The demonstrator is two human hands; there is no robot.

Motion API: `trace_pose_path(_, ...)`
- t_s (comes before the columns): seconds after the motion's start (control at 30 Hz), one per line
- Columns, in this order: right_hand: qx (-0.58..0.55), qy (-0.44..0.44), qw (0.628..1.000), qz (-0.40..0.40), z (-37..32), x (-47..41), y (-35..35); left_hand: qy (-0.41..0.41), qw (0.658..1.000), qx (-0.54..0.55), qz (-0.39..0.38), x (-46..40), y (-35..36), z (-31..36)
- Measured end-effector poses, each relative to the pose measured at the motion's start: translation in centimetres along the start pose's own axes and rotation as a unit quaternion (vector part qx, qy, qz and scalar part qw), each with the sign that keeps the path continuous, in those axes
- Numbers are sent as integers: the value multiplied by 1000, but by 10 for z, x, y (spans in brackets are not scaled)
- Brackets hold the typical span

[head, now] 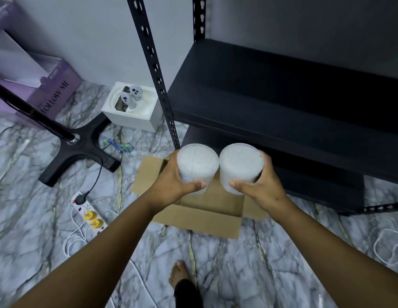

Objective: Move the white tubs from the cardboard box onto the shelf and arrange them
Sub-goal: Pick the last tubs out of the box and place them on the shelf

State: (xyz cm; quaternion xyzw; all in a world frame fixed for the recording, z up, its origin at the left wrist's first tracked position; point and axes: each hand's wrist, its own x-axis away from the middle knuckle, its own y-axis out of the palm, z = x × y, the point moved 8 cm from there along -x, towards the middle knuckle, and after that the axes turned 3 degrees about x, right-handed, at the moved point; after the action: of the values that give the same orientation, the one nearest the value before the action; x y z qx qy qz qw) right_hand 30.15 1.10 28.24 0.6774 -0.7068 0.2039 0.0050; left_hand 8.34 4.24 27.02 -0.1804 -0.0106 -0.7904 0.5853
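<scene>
Two white tubs are held side by side in the air above the open cardboard box (200, 216) on the floor. My left hand (171, 181) grips the left white tub (197, 163), thumb across its front. My right hand (262, 185) grips the right white tub (240, 165) in the same way. The two tubs almost touch each other. The black metal shelf (271, 85) stands just behind and to the right, its boards bare. The hands and tubs hide much of the box's inside.
A slotted black upright (153, 67) of the shelf rises just left of the tubs. On the marble floor lie a power strip (89, 214) with cables, a black stand base (78, 147), a white box (131, 107), purple boxes (49, 90) and my foot (182, 276).
</scene>
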Motion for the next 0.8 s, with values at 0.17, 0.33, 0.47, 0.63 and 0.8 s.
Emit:
trace_pose_path(0.17,-24,-13,1000,0,-65,36,-21,11,1000,10,13,35,-7,70)
trace_pose_path(0.33,-37,-22,999,14,-114,73,-46,19,999,22,20,67,-7,131)
trace_pose_path(0.47,-39,-27,999,26,-161,110,-70,34,999,18,33,99,-6,186)
trace_pose_path(0.63,-41,-34,997,61,-206,155,-102,59,997,26,45,133,0,246)
trace_pose_path(0.8,-54,-42,993,100,-246,197,-130,87,995,25,42,162,7,298)
